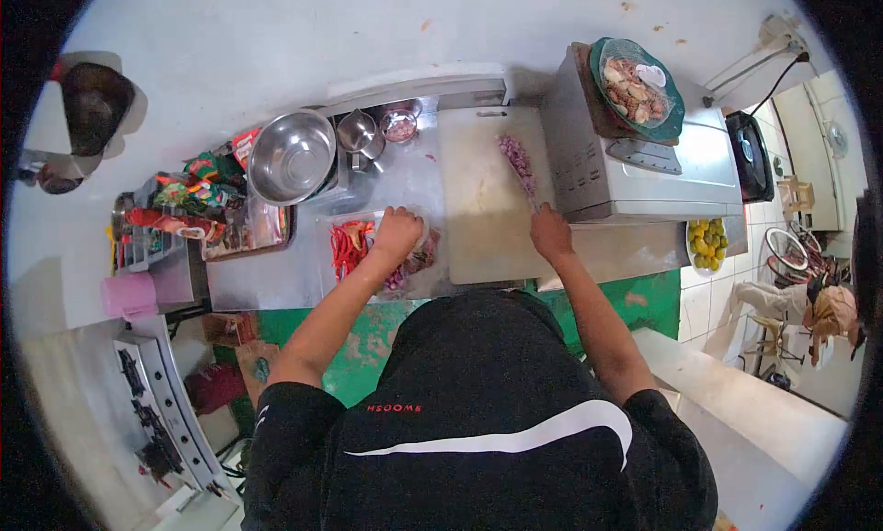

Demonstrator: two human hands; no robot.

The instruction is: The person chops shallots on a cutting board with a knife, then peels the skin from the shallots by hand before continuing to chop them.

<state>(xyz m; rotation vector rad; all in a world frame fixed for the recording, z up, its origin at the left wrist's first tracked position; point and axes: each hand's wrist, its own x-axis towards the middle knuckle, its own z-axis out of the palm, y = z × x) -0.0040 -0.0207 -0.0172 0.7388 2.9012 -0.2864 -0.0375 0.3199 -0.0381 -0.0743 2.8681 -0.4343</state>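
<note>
My right hand [551, 234] grips the handle of a knife [528, 191] at the right side of the white cutting board [469, 191]. The blade points away from me, along a strip of chopped purple shallots [517, 154]. My left hand [399, 232] is over the right part of a clear plastic tray [326, 246], left of the board. Its fingers are curled together, and whatever they hold is hidden. Red chilies [347, 246] lie in the tray's left part, with purple shallots near my left wrist.
Behind the tray stand a large steel bowl [292, 157], a steel cup [359, 131] and a small bowl [399, 126]. A white appliance [635, 168] borders the board on the right, with a green plate [676, 117] on top. Yellow-green citrus [707, 244] fills a bowl further right.
</note>
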